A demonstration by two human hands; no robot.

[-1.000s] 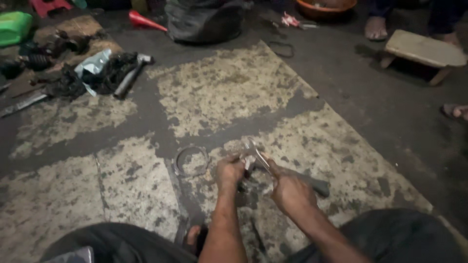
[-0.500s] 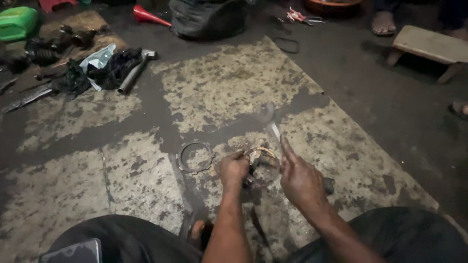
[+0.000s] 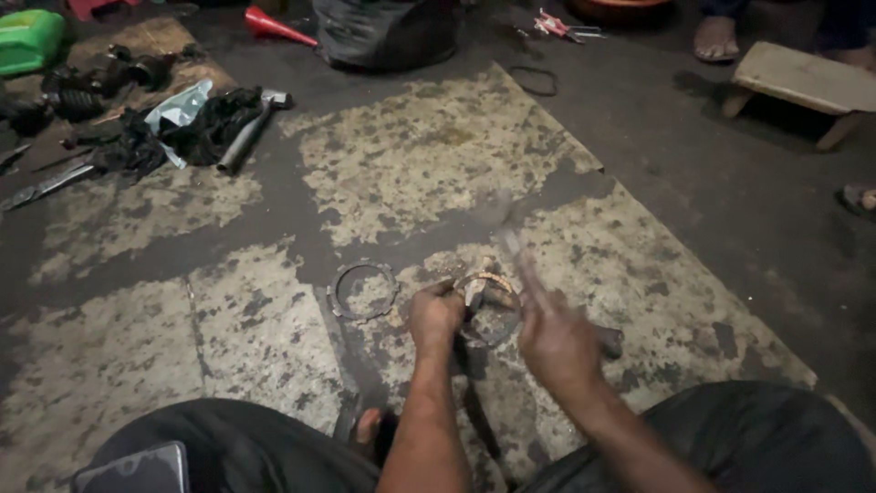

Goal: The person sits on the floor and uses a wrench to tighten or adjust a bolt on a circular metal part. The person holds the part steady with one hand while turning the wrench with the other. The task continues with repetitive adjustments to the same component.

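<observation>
Location type: an informal repair workshop with work carried out at floor level. The working surface is a worn, stained grey mat (image 3: 429,155) laid on a dark concrete floor (image 3: 730,210). A steel-headed hammer (image 3: 248,131) lies at the mat's edge beside a heap of black greasy rags (image 3: 196,128) and dark metal machine parts (image 3: 87,87). A flat metal ring (image 3: 362,289) rests on the mat. A red plastic funnel (image 3: 276,26), a green plastic container (image 3: 29,38) and red-handled pliers (image 3: 561,26) lie further back. A low wooden stool (image 3: 803,82) stands at the right.
</observation>
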